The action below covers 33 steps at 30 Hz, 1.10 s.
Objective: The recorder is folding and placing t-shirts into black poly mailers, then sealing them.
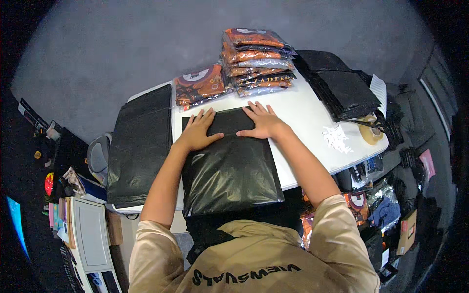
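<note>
A shiny black plastic mailing bag (229, 171) lies in front of me, its near end reaching past the table's front edge. My left hand (199, 132) rests flat on its upper left part, fingers spread and pointing away from me. On the upper right part lies my right hand (262, 122), likewise flat with the fingers apart. The two thumbs point toward each other across the bag. Whether anything is inside the bag cannot be seen. Just beyond my hands is an orange folded garment in clear plastic (201, 84), beside a tall stack of similar wrapped garments (259, 63).
Flat black bags (141, 141) cover the left side of the white table (298, 107). More black bags (347, 93) are piled at the right, near a roll of tape (370, 132) and scattered white paper slips (336, 138). A white cabinet (90, 234) stands at lower left.
</note>
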Motion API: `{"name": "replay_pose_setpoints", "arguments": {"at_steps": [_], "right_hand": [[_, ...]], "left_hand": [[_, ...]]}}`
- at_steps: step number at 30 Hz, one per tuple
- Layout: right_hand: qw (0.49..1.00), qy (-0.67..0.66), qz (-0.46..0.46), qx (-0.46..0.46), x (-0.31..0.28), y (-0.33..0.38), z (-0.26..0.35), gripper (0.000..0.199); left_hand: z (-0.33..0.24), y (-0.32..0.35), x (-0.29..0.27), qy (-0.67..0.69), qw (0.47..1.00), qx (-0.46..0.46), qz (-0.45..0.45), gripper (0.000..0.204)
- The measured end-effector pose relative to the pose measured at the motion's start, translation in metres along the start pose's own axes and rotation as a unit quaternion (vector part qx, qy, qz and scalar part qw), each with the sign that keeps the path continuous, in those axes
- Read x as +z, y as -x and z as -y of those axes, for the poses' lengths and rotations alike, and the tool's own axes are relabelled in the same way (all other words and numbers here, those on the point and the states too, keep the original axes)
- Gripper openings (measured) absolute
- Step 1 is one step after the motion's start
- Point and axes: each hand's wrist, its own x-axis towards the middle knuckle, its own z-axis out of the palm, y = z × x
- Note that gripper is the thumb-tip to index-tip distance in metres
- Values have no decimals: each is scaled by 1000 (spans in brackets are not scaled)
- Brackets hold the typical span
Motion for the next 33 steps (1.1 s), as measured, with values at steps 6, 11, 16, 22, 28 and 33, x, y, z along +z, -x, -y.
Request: {"name": "replay_pose_setpoints", "arguments": {"at_steps": [6,11,16,22,28,33], "right_hand": [[1000,-17,3,24,-4,7,-18,130],[1000,-6,-1,6,-2,6,-35,104],[995,-102,-14,7,5,-5,-54,65],[995,-98,-26,3,5,-11,-58,53],[991,-128,-39,1,4,-11,-58,62],[985,-164,-49,11,9,-14,-56,64]], "left_hand": [[23,15,-1,8,1000,-13,-20,107],[34,19,-5,23,1000,-12,-4,109],[29,12,-12,28,998,-24,46,110],[2,-12,-22,25,997,46,53,94],[-70,-57,-3,87,992,80,41,79],[-92,-67,20,26,996,80,18,79]]}}
